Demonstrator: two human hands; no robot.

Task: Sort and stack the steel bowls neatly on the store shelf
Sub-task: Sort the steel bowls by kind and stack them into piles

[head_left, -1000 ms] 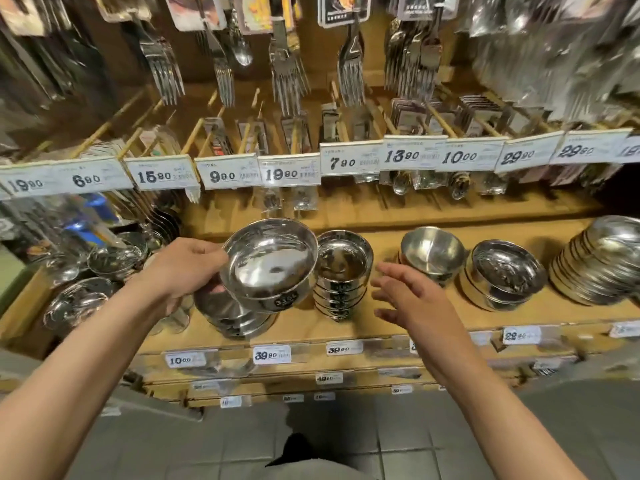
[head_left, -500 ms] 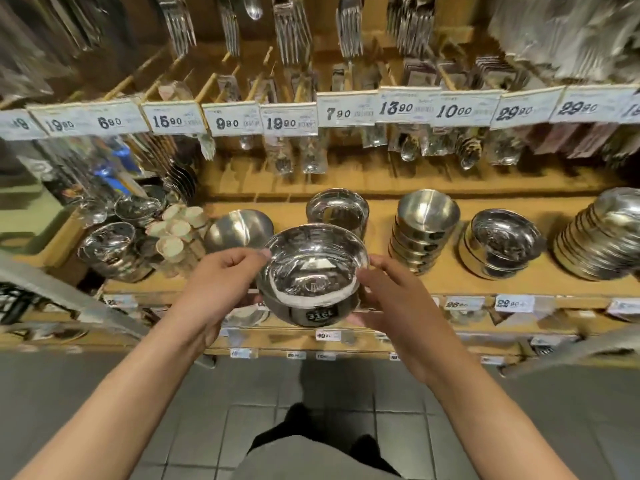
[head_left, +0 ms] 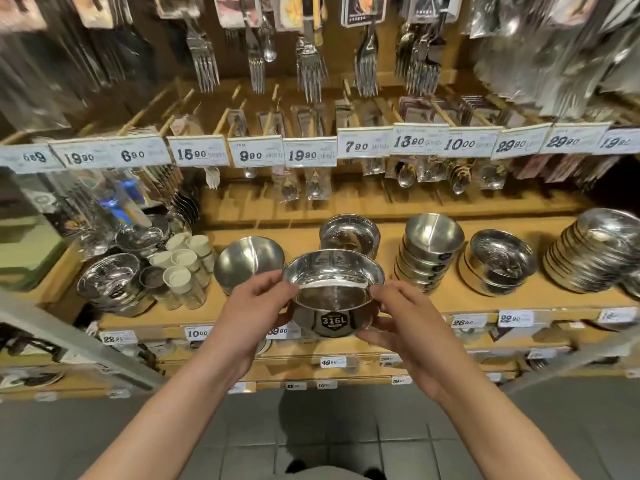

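In the head view we hold one steel bowl (head_left: 333, 293) before the wooden shelf (head_left: 450, 299), left hand (head_left: 254, 308) gripping at nine o'clock, right hand (head_left: 403, 320) at three. Beyond, we count one single bowl (head_left: 247, 261) and two bowl stacks (head_left: 429, 252) (head_left: 498, 261).

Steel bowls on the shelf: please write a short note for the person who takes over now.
Left hand and right hand both hold the 316L bowl in front of the shelf, upright, not yet placed.
On the shelf: a single bowl, a bowl behind, a tall stack, a short stack.
Left: set the held bowl on a matching stack, then tidy the rest.
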